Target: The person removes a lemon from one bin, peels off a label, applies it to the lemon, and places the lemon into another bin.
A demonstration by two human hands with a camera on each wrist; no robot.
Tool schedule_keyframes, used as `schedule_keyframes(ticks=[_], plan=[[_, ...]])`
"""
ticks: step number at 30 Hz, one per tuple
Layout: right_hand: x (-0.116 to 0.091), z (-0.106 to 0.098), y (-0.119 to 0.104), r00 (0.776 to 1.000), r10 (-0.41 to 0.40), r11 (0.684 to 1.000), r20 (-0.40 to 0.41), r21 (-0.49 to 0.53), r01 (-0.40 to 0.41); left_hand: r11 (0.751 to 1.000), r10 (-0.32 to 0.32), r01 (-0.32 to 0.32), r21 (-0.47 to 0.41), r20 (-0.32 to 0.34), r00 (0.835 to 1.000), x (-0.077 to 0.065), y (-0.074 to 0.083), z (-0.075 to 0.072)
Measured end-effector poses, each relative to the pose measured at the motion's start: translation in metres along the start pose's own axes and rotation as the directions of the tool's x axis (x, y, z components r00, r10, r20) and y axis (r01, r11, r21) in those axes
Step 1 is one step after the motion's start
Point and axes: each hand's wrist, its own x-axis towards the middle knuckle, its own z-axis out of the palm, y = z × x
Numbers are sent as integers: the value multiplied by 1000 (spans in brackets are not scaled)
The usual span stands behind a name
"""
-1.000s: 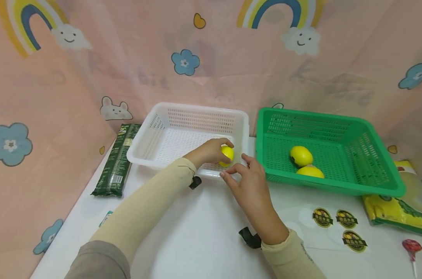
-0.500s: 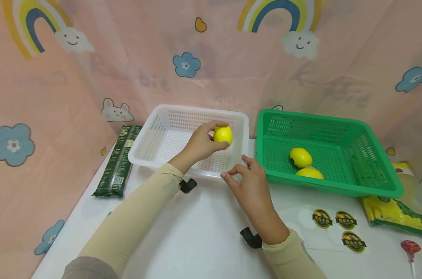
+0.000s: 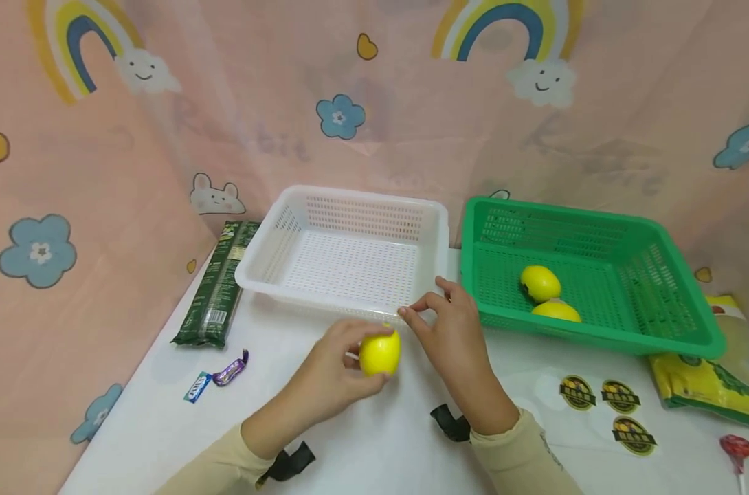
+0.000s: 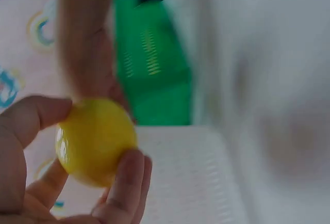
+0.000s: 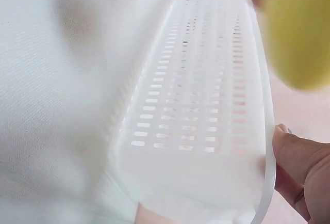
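Note:
A yellow lemon [image 3: 379,353] is pinched between the thumb and fingers of my left hand [image 3: 328,371], in front of the white basket [image 3: 269,285] and above the table. The left wrist view shows the lemon [image 4: 95,141] close up, fingers on both sides. My right hand [image 3: 451,344] holds the white basket's front rim near its right corner. In the right wrist view the right thumb [image 5: 296,154] presses that rim. Two more lemons, one at the back [image 3: 540,283] and one nearer [image 3: 556,311], lie in the green basket [image 3: 597,337].
A dark green packet [image 3: 216,289] lies left of the white basket, with a purple-wrapped candy [image 3: 230,370] and a blue one [image 3: 198,387] in front. Several round stickers [image 3: 620,395], a yellow bag [image 3: 690,381] and a red lollipop [image 3: 737,447] are at the right. A patterned cloth [image 3: 399,137] hangs behind.
My left hand has lifted the lemon out of the white basket and brought it toward me, over the front rim. My right hand has stayed at the rim.

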Motion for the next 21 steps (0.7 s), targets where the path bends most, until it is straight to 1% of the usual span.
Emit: schedule_keyframes(ticks=[2, 4, 6, 8, 12, 15, 18, 21], plan=[[0, 0, 0, 1000, 6, 1000, 6, 5, -6, 999, -20, 17, 42, 56, 998, -12, -15, 8], [0, 0, 1, 1000, 7, 1000, 9, 11, -8, 997, -41, 34, 72, 96, 995, -20, -28, 13], [1, 1, 0, 1000, 3, 1000, 9, 14, -3, 994, -58, 48, 99, 107, 993, -25, -39, 16], [0, 0, 1, 1000, 6, 1000, 7, 9, -6, 993, -64, 52, 102, 120, 991, -27, -44, 18], [-3, -1, 1, 1000, 19, 1000, 3, 4, -19, 995, -64, 54, 78, 136, 989, -30, -47, 21], [-4, -2, 3, 1000, 24, 1000, -5, 8, -24, 994, -67, 54, 93, 141, 988, -32, -46, 24], [-4, -4, 4, 1000, -7, 1000, 6, 7, 7, 984, -70, 50, 172, 116, 991, -33, -46, 27], [-7, -14, 4, 997, -12, 1000, 73, 17, 11, 967, -60, 38, 253, 80, 995, -35, -47, 29]])
